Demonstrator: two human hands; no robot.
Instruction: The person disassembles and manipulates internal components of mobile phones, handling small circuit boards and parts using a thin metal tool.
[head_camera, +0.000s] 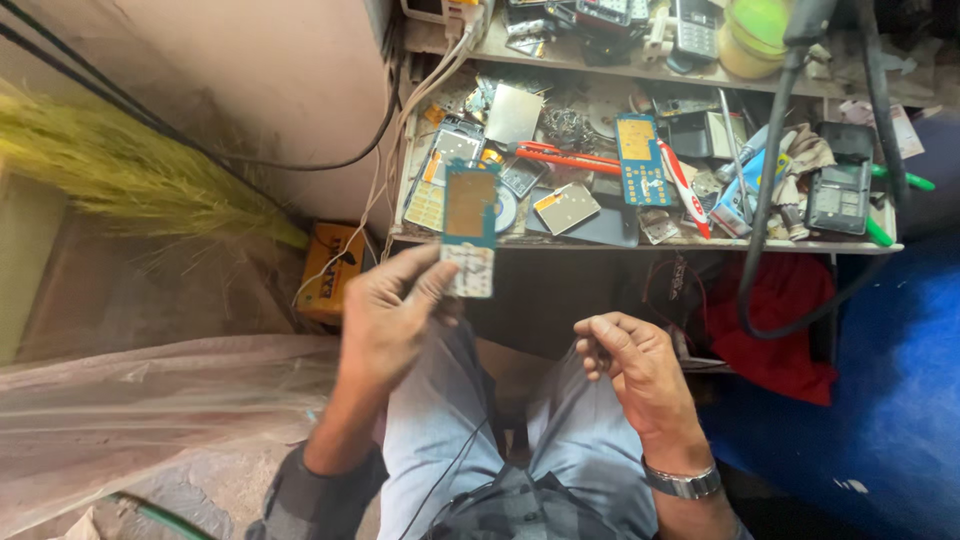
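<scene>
Head view: left hand (385, 315) blurs, pinching a circuit board (469, 228) by its lower end.

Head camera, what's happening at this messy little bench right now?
A person sits at a cluttered workbench. Their left hand holds up a teal circuit board by its lower end, pinched between the fingers. The right hand, with a wristwatch on its wrist, is loosely curled over the lap and appears empty. The bench is strewn with phone parts, another blue keypad board, a red-handled tool and a dark phone. A black cable hangs in front.
</scene>
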